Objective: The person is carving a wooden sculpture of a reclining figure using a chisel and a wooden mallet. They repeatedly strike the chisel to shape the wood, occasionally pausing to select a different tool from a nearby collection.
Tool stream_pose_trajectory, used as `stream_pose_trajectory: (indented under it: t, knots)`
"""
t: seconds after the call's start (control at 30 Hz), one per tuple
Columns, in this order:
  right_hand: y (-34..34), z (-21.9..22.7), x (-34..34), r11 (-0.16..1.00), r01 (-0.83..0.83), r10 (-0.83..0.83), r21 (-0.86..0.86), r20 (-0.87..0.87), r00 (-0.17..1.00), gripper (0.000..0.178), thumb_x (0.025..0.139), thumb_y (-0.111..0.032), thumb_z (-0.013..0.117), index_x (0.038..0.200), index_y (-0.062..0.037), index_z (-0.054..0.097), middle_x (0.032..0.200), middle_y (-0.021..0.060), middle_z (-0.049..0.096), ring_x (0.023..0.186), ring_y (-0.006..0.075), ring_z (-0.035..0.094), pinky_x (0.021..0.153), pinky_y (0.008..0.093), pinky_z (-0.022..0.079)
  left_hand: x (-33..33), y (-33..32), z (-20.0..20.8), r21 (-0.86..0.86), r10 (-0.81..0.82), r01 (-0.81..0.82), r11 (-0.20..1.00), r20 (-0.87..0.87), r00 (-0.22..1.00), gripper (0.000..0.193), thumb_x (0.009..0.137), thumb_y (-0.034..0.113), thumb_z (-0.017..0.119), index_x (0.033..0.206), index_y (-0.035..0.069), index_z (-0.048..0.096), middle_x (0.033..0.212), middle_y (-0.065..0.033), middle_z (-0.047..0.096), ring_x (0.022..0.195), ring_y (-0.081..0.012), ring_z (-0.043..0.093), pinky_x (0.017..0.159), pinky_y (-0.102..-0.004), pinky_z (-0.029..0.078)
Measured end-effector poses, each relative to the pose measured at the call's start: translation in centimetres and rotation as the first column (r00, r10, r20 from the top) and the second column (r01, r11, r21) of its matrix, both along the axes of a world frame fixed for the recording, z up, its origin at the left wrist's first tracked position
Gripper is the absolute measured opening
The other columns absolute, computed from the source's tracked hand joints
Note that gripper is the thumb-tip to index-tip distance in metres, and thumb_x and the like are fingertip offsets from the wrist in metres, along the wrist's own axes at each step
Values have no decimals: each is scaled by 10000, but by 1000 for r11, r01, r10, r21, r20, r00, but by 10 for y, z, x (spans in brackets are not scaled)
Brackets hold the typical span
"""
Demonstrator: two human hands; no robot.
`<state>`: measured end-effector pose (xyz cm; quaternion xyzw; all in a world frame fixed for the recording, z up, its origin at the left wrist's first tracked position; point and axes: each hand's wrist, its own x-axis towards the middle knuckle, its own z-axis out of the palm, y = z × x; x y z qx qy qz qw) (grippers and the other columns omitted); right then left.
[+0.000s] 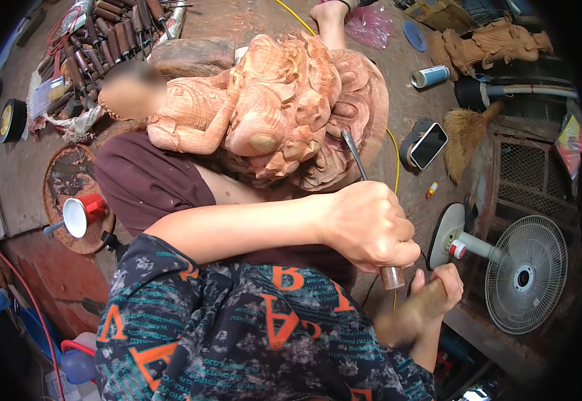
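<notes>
A carved wooden statue (291, 110) lies on its side across my lap, its draped robes and base to the right. My left hand (371, 227) is wrapped round a wood-carving chisel (353, 152). The blade's tip rests against the carved base, and the brown handle's end sticks out below my fist. Just beneath, near that handle end, my right hand (446, 286) grips a wooden mallet (408, 314). The mallet is smeared by motion and stands apart from the chisel. My left forearm crosses in front of my patterned shirt.
Many chisels (114, 40) lie on a cloth at the upper left, beside a brush (49, 93). A red cup (84, 215) stands at left. On the right are a phone (428, 146), a hand broom (468, 144), a spray can (431, 76), another carved figure (491, 47) and a fan (525, 274).
</notes>
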<state>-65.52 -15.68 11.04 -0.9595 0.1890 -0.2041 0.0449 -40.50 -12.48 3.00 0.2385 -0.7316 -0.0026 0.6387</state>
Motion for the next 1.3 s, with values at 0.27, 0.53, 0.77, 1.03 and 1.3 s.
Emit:
stream_pose_trajectory:
  t: [0.27, 0.53, 0.77, 1.03, 1.3]
  knots:
    - [-3, -10, -4, 994, 12, -32, 107, 189, 981, 345, 659, 6, 693, 909, -20, 457, 625, 84, 476, 490, 215, 463, 451, 324, 385, 1, -4, 4, 36, 49, -46, 998, -80, 996, 336, 726, 249, 673, 579, 117, 401, 505, 12, 367, 395, -162, 453, 356, -307, 342]
    - [8, 0, 0, 877, 220, -256, 428, 28, 966, 449, 704, -149, 718, 1003, -76, 392, 853, 38, 424, 737, 138, 424, 690, 269, 357, -18, 0, 14, 57, 221, -218, 974, -41, 974, 223, 583, 256, 601, 600, 117, 427, 531, 16, 374, 426, -149, 472, 378, -282, 363]
    - [6, 4, 7, 917, 118, -147, 382, 49, 988, 407, 742, -68, 641, 1032, -60, 356, 809, 74, 422, 692, 162, 430, 665, 281, 368, -14, -4, 10, 105, 140, -134, 985, -51, 989, 249, 585, 270, 635, 611, 119, 438, 522, 3, 420, 437, -174, 509, 382, -313, 400]
    - [0, 7, 9, 966, 106, -111, 235, 10, 994, 412, 711, -50, 646, 1018, -54, 371, 808, 91, 447, 683, 204, 466, 645, 330, 408, -6, -8, 19, 158, 81, -52, 986, -185, 979, 251, 606, 243, 666, 612, 119, 448, 534, 4, 416, 429, -182, 491, 380, -311, 387]
    - [2, 13, 17, 964, 191, -174, 185, -103, 979, 357, 754, -24, 625, 1039, -18, 410, 830, 105, 485, 714, 203, 493, 695, 320, 391, 1, -13, 23, 210, 174, -127, 969, -222, 960, 277, 703, 221, 681, 610, 115, 443, 517, 0, 400, 426, -195, 486, 386, -323, 366]
